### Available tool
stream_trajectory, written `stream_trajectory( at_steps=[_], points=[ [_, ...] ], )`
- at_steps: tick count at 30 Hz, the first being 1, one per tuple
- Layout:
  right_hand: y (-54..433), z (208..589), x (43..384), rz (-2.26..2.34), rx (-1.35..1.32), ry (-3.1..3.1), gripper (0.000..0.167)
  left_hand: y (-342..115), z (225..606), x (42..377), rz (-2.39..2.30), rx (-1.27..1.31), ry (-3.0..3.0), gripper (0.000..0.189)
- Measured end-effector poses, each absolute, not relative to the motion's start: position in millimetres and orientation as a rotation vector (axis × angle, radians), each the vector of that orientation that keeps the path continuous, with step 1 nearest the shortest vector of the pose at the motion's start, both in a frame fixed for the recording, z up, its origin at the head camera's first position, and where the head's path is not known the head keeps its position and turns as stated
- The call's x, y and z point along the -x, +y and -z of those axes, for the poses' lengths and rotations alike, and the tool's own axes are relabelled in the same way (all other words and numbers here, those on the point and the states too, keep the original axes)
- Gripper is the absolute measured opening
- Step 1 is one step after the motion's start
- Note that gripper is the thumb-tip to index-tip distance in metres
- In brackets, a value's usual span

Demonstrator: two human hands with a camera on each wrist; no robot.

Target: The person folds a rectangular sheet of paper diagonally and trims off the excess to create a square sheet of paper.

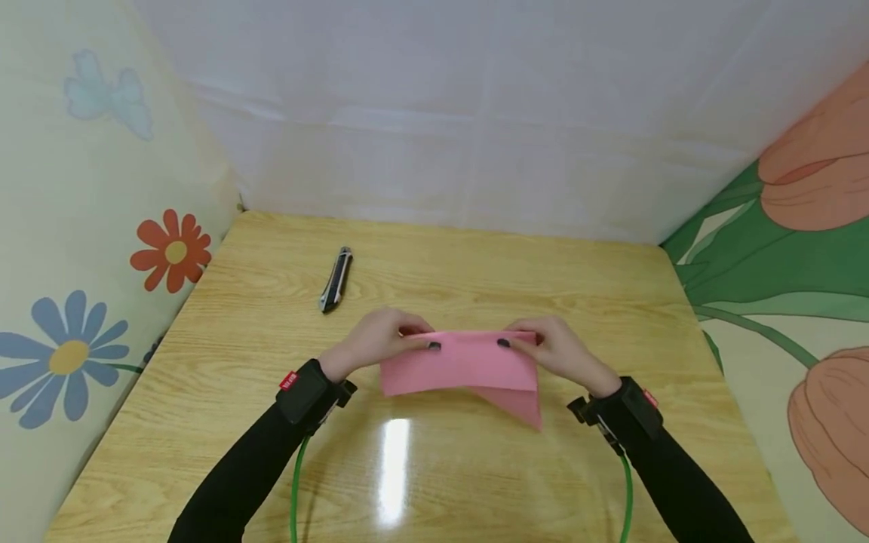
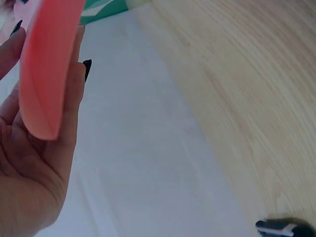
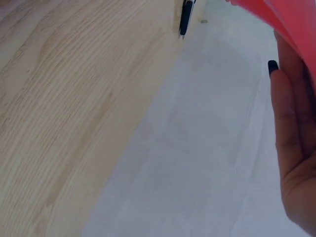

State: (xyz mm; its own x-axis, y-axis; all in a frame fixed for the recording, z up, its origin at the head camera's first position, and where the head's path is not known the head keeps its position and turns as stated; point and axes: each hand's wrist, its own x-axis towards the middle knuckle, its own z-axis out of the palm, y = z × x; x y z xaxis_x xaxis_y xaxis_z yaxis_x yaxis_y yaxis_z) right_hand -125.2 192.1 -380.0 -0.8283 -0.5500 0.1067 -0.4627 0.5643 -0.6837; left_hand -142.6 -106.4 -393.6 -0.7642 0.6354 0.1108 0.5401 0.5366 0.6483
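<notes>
A sheet of pink paper (image 1: pixel 462 366), folded over along its top edge, is held up between both hands above the table. My left hand (image 1: pixel 380 341) pinches the folded edge toward its left end, thumb in front and fingers behind. Toward the right end, my right hand (image 1: pixel 560 351) pinches the same edge in the same way. A back layer of the paper hangs lower at the right as a pointed corner. In the left wrist view the folded paper (image 2: pixel 47 74) curves between thumb and fingers. The right wrist view shows the paper (image 3: pixel 291 22) in front of the fingers.
A utility knife (image 1: pixel 336 280) with a black and silver handle lies on the wooden table (image 1: pixel 577 279), beyond the left hand. A white cloth (image 1: pixel 462 113) hangs behind the table. Flower-printed sheets (image 1: pixel 75 226) stand at both sides. Green cables (image 1: pixel 296 483) run from the wrist cameras.
</notes>
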Motion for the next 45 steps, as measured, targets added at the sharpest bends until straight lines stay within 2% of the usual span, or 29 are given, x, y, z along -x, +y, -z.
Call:
stream_trajectory(
  at_steps=[10,15,20,32,45],
  points=[
    [207.4,381.9,116.1,1.288,0.726,2.669,0.015,-134.7,379.3,139.3,-1.41,-0.695,2.442,0.018],
    [208.5,382.7,116.3,1.34,0.719,2.625,0.015,-131.3,378.3,139.5,-1.317,-0.752,2.408,0.022],
    [208.2,383.2,114.9,1.321,0.679,2.625,0.014,-127.7,378.3,138.0,-1.293,-0.792,2.423,0.017],
    [206.8,381.0,112.9,1.394,0.668,2.599,0.016,-125.4,384.4,137.2,-1.544,-0.421,2.487,0.018],
    [208.5,383.2,111.3,1.434,0.691,2.579,0.015,-123.6,382.5,132.6,-1.59,-0.504,2.5,0.014]
  ],
)
